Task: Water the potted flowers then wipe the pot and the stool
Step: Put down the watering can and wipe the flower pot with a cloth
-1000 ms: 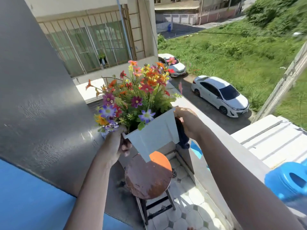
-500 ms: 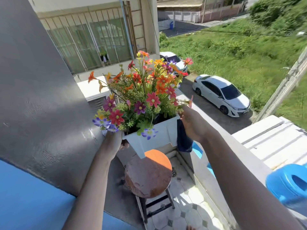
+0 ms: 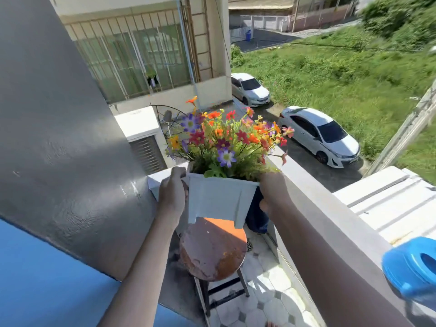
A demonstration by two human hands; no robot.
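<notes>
A white square pot (image 3: 218, 199) full of colourful flowers (image 3: 226, 142) hangs upright in the air just above the round orange stool (image 3: 212, 251). My left hand (image 3: 172, 194) grips the pot's left side. My right hand (image 3: 273, 194) grips its right side and also holds a dark blue cloth (image 3: 257, 215), which dangles below the hand between the pot and the balcony wall. The stool's seat is worn and rusty, with its dark legs standing on the tiled floor.
A grey wall (image 3: 59, 138) rises close on the left. The balcony's concrete parapet (image 3: 318, 208) runs along the right, with a blue watering can (image 3: 412, 267) resting on it near me. Pale tiled floor (image 3: 266, 300) surrounds the stool. Parked cars and grass lie far below.
Both hands have turned the tilted pot back upright and lowered it toward the stool. The cloth stays in my right hand.
</notes>
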